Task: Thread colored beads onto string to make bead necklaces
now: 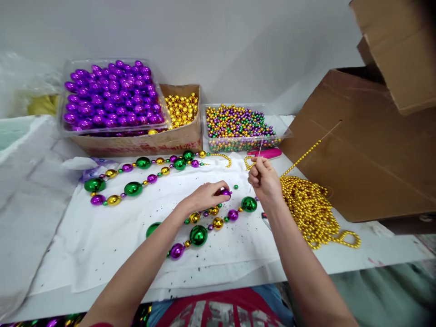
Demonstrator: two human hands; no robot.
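Observation:
My left hand (209, 195) pinches a purple bead (225, 192) over the white cloth (129, 236). A small green bead (236, 186) is just to its right. Raised at the right, my right hand (263, 178) is closed on a thin white string (260, 147), which sticks up above the fingers and shows again below them. Under and beside my left hand lies a strand of green, gold and purple beads (198, 235), partly hidden by my left forearm. A second finished-looking strand (133, 188) curves across the cloth at the left.
Behind are a tub of purple beads (114, 97), a cardboard box of gold beads (182, 111) and a clear tray of small mixed beads (238, 125). A pink-handled tool (269, 153) lies before the tray. Gold bead chains (309, 209) are heaped beside a large carton (357, 150) at the right.

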